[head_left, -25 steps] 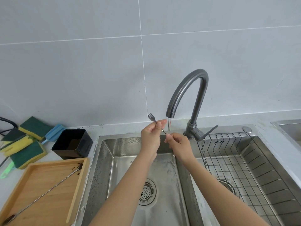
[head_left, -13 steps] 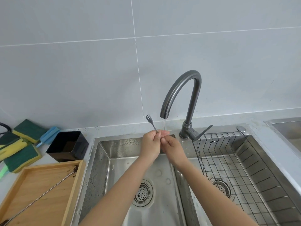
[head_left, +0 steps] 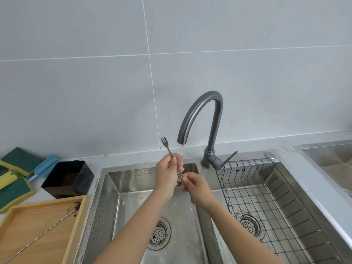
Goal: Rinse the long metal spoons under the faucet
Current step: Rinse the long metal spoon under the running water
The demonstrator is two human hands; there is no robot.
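Steel is catching the light as you're holding the long spoon [head_left: 169, 152] between both hands over the left basin of the sink [head_left: 106, 187], its forked end poking up and to the left, its long axis slanting down and right across the thin stream from the faucet [head_left: 198, 115]. Your left hand [head_left: 167, 176] is curling round the upper shaft, nearer the stream; your right hand [head_left: 196, 187] is pinching the lower part just below, the two nearly touching. A second long spoon [head_left: 38, 237] is lying diagonally in the wooden tray [head_left: 78, 225] on the counter [head_left: 95, 159], well to your left, so your left hand is looking the closer one for it.
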